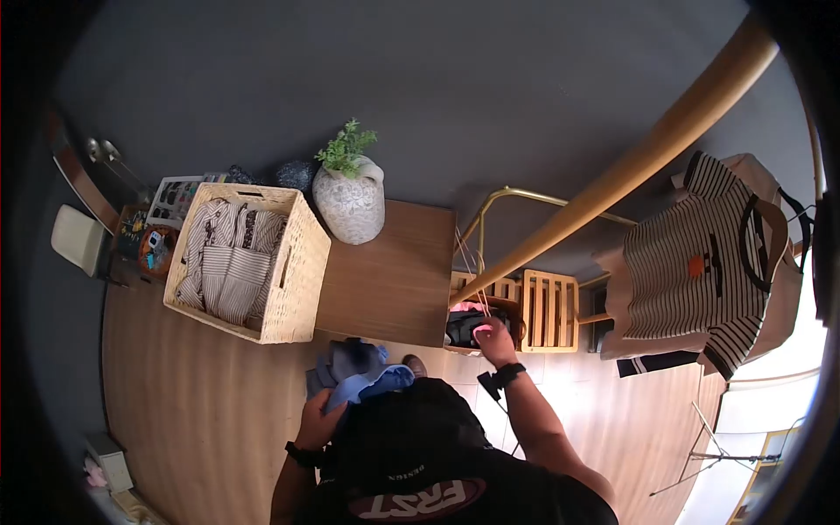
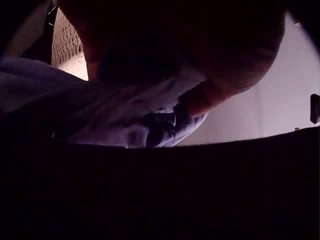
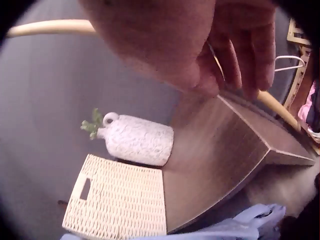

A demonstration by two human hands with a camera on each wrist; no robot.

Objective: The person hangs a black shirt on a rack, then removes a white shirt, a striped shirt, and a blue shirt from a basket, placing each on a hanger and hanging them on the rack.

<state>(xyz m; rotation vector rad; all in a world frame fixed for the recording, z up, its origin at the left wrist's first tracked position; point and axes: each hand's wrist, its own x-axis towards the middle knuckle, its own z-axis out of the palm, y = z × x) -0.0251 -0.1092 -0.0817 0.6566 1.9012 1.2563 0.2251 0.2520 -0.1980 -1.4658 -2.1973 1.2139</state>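
My left hand (image 1: pixel 317 424) grips a bunched light-blue garment (image 1: pixel 378 382) close to my body, low in the head view. The left wrist view is dark, with the fingers pressed into the garment's folds (image 2: pixel 125 107). My right hand (image 1: pixel 496 341) reaches forward, above a box of dark and pink cloth (image 1: pixel 464 328) beside the table. Curled fingers of this hand (image 3: pixel 240 55) hold a thin pale hanger (image 3: pixel 290 59), whose loop sticks out past them in the right wrist view. Most of the hanger is hidden behind the hand.
A wicker basket (image 1: pixel 302 293) with striped clothing (image 1: pixel 232 267) stands on the brown table (image 1: pixel 394 280), by a white vase (image 1: pixel 348 206) with a green plant. A wooden pole (image 1: pixel 630 162) slants across the right side. Striped shirts (image 1: pixel 691 271) hang there. A slatted wooden rack (image 1: pixel 551 311) stands low.
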